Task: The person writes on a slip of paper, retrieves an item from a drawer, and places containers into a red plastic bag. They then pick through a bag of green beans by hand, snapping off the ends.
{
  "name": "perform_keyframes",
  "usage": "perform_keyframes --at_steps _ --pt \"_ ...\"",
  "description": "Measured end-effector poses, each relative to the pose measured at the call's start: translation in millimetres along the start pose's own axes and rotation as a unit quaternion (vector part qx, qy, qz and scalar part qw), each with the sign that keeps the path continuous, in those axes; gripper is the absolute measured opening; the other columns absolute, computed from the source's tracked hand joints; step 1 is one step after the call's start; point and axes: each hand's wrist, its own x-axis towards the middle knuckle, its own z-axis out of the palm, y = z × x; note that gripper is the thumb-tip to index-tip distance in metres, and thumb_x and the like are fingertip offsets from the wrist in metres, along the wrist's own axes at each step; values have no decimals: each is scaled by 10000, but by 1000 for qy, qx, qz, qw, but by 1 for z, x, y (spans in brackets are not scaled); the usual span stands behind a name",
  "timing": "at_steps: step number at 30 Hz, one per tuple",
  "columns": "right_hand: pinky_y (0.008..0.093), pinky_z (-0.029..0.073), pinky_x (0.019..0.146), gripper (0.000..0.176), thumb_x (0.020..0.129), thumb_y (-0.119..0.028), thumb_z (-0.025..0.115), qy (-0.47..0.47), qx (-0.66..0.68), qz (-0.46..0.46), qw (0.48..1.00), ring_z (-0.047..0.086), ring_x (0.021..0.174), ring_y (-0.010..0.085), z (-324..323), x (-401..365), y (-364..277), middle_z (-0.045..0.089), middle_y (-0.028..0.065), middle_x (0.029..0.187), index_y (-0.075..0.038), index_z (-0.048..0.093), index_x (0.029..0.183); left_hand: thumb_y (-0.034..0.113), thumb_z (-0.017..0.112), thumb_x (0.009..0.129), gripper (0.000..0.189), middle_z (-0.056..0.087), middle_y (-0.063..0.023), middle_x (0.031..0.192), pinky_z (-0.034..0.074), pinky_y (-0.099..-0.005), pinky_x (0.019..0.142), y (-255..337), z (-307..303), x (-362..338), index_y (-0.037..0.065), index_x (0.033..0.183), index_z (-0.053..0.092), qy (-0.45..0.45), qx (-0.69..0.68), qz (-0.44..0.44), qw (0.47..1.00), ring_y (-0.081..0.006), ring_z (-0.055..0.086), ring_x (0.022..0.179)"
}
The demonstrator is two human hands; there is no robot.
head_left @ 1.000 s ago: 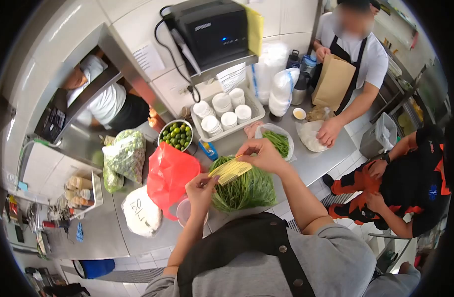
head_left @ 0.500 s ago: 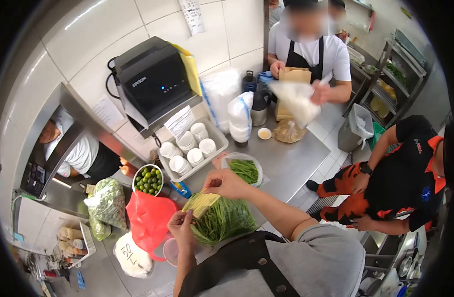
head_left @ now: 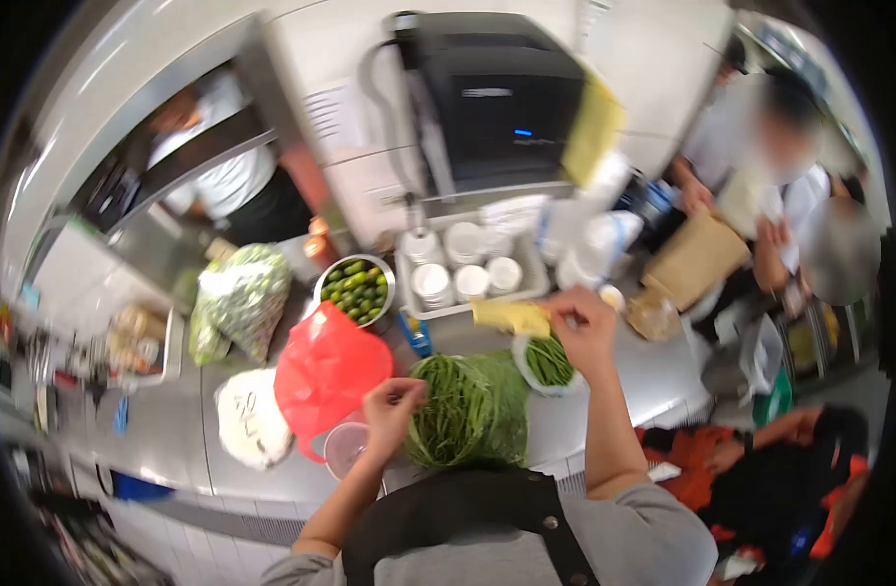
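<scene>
A yellow paper slip (head_left: 512, 317) is pinched in my right hand (head_left: 582, 330), raised above the counter. Below it lies a clear plastic bag of long green vegetables (head_left: 468, 415), probably string beans. My left hand (head_left: 394, 410) hovers by that bag's left edge, fingertips pressed together; whatever may be between them is too blurred to make out. Behind my right hand sits a smaller bag of cut green pieces (head_left: 549, 363). A red plastic bag (head_left: 331, 371) and a clear round tub (head_left: 346, 447) are left of my left hand.
A bowl of small green limes (head_left: 355, 293), a tray of white lidded cups (head_left: 526, 293) and a black printer (head_left: 497, 107) line the wall. A white marked bag (head_left: 253, 420) and bagged greens (head_left: 243, 298) lie left. Co-workers stand at right, one by a brown paper bag (head_left: 697, 259).
My right hand has carried the yellow slip up and away from the long-bean bag. My left hand has let go of the slip. The whole view has swung left.
</scene>
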Motion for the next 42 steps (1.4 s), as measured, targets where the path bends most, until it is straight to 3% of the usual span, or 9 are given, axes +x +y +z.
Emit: perform_keyframes --at_steps 2,5,14,21,25,31,35,41,42 --pt "265 490 664 204 734 151 671 -100 -10 -46 994 650 745 154 22 -13 2 674 73 814 -13 735 836 105 758 887 175 744 -59 893 557 -253 700 -15 10 -3 2 1027 744 -84 -26 -33 996 -111 685 763" --pt "273 500 689 229 707 141 699 -208 9 -14 978 658 747 175 52 -31 -1 681 70 821 -31 746 851 -6 826 777 806 645 -84 1212 533 -306 948 7 31 0 51 1473 423 -102 -98 82 987 -177 635 1111" --pt "285 499 663 255 713 127 709 -190 9 -59 980 660 742 170 61 -15 -19 683 68 822 -54 762 885 -49 748 842 61 671 -15 821 491 -219 704 33 19 20 -22 855 694 -4 -138 86 987 -65 613 776" --pt "264 534 710 188 788 140 674 76 123 42 989 674 793 158 -1 -5 14 679 76 886 4 737 901 -65 733 850 58 694 -51 844 494 -235 716 37 -4 24 -35 887 701 73 -49 138 987 -97 623 766" --pt "262 549 753 153 812 130 658 146 94 60 983 669 801 149 -11 -12 19 674 76 904 25 705 912 -95 740 809 109 708 -86 851 505 -258 687 94 4 47 -27 890 713 25 68 319 945 -145 643 745" --pt "267 522 697 188 786 126 676 -4 64 19 998 658 775 162 27 -50 24 659 69 857 -16 720 902 -86 753 793 204 714 -123 900 527 -282 661 255 89 78 -9 979 720 -30 206 568 796 -176 677 763" --pt "334 507 643 136 807 28 713 -110 111 20 988 650 756 239 42 -73 17 640 85 859 -48 712 919 67 796 825 551 681 -123 857 559 -328 644 305 154 98 19 1303 527 6 268 523 809 -208 691 732" --pt "333 499 628 143 805 7 731 -132 123 31 983 640 733 235 41 -93 32 641 72 840 -57 728 934 83 734 833 693 672 -94 743 546 -342 636 334 196 116 31 1393 328 79 336 500 794 -207 677 624" --pt "335 500 627 142 805 5 733 -128 118 28 984 640 731 241 40 -94 35 641 73 840 -58 727 932 19 617 835 594 639 -203 652 535 -496 637 345 197 114 1 1341 305 65 332 509 791 -430 675 669"
